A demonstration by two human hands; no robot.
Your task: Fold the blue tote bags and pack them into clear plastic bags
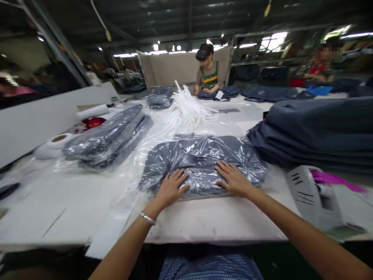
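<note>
Open tabletop point(84, 200) left of bundle point(202, 175), cloth stack point(317, 134) blocking right

No text, brand or number readable anywhere in your view. White tag point(219, 95) on dark folded cloth point(233, 91) before co-worker point(210, 72) across from you: too small to read. Red item point(93, 123) to your left: paler marks on it, too blurred for you to make out. Grey holder point(304, 194) to your right: dark strokes on its side, no letters you can read. Plastic-wrapped bundle point(204, 153) in front of you: glare on film, no print legible.
</note>
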